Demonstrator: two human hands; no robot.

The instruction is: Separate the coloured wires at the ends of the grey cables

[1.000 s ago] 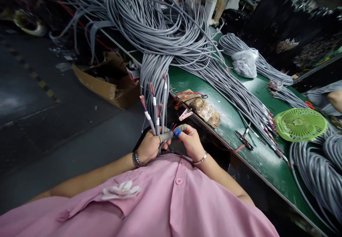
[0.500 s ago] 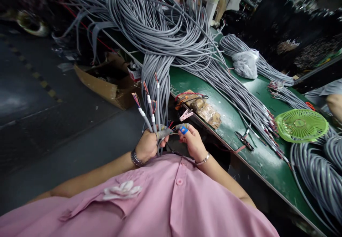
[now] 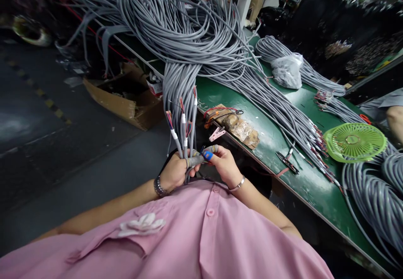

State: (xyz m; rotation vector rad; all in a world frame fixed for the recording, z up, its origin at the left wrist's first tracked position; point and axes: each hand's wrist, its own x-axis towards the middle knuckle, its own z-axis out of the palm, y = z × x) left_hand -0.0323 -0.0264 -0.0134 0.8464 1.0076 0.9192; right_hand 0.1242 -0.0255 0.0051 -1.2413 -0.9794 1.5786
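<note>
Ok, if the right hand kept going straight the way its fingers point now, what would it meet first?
Most likely the left hand's wrapped fingers, which sit right at the right hand's fingertips, with thin wires between them; depth is unclear, so contact can't be confirmed.

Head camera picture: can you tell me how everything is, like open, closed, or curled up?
Left hand: closed around gray cables.
Gray cables: stripped at the tips, colored wires poking out.
Right hand: pinching thin wires.
Cable pile: looped.
Cardboard box: open.
Plastic bag: crumpled; can't tell if tied.
Green fan: facing up; can't tell if on.
</note>
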